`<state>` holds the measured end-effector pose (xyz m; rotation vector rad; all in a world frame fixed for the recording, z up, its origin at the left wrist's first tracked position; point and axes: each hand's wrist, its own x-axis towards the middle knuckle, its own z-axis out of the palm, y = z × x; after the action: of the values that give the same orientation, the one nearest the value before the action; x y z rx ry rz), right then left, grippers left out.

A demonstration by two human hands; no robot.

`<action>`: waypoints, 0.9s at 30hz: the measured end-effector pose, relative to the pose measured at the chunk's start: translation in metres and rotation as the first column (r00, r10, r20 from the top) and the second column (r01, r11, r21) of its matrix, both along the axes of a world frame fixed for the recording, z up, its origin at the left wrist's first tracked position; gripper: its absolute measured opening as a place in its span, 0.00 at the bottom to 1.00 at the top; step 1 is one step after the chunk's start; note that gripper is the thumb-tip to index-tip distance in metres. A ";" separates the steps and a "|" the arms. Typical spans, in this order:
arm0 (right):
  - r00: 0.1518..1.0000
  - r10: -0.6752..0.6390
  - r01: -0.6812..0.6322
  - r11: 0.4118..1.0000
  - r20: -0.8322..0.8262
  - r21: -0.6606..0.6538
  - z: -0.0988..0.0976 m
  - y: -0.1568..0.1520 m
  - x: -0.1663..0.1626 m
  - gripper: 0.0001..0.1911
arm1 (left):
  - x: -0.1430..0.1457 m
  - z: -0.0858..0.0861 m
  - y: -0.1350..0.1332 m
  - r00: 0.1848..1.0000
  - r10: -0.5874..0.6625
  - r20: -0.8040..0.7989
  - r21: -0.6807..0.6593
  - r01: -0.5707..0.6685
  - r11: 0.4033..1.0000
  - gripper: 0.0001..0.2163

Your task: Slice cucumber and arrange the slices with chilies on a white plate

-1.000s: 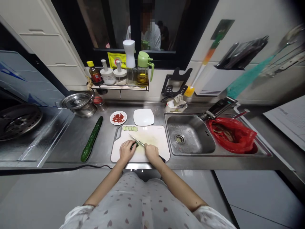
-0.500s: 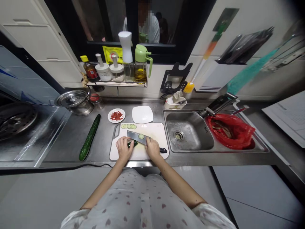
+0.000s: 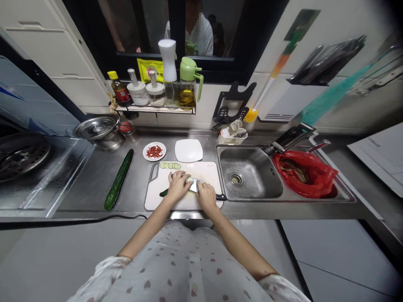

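Observation:
My right hand (image 3: 206, 195) grips a kitchen knife, whose broad blade (image 3: 194, 185) lies slanted over the white cutting board (image 3: 185, 204). A thin round cucumber slice (image 3: 189, 179) is on the blade. My left hand (image 3: 178, 185) reaches across the blade, its fingers closed at the slice and hiding part of it. Beneath my left hand, a dark green cut cucumber piece (image 3: 163, 193) shows only its end. Several cucumber slices (image 3: 170, 165) lie in an overlapping row along the board's back left edge.
A whole cucumber (image 3: 119, 180) lies left of the board. Behind the board are a plate of chopped red pieces (image 3: 154, 151) and a white plate (image 3: 189, 150). The sink (image 3: 252, 172) is at right, beside a red plastic bag (image 3: 305, 174). A lidded pot (image 3: 100, 132) stands back left.
My left hand has left the cut cucumber piece and moved right and forward to the slice on the blade. The knife, still in my right hand, has shifted slightly right.

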<state>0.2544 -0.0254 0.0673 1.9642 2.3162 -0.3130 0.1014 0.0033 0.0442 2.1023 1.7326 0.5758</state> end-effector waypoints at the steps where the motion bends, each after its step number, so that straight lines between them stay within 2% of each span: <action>1: 1.000 -0.009 0.009 1.000 0.003 -0.003 -0.001 0.000 0.002 0.24 | 0.002 0.000 -0.001 1.000 -0.004 0.016 0.003 0.004 1.000 0.13; 6: 0.997 -0.075 0.075 0.997 0.030 -0.012 -0.005 0.002 0.016 0.20 | 0.009 0.004 -0.001 0.996 0.012 0.085 -0.019 -0.010 1.000 0.08; 9: 0.989 -0.140 0.140 0.990 0.045 -0.006 -0.007 0.003 0.027 0.18 | 0.007 0.005 0.004 0.981 0.158 0.112 -0.067 -0.151 0.986 0.08; 13: 0.976 -0.218 0.218 0.976 0.021 -0.009 -0.009 0.005 0.042 0.18 | -0.002 0.000 0.019 0.903 0.414 0.113 -0.226 -0.383 0.896 0.07; 17: 0.968 -0.251 0.251 0.968 -0.015 -0.016 -0.010 0.007 0.049 0.17 | -0.008 -0.009 0.038 0.829 0.553 0.080 -0.314 -0.505 0.804 0.06; 21: 0.959 -0.281 0.279 0.959 -0.026 -0.044 -0.008 0.007 0.048 0.19 | -0.009 -0.019 0.055 0.806 0.591 0.033 -0.311 -0.554 0.772 0.05; 27: 0.956 -0.291 0.287 0.954 -0.038 -0.081 -0.008 0.003 0.049 0.20 | -0.012 -0.030 0.074 0.806 0.591 -0.027 -0.272 -0.575 0.772 0.06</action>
<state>0.3037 -0.0223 0.0597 2.2815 2.0061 -0.4678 0.0893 0.0776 0.0143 1.3234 2.2878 0.5144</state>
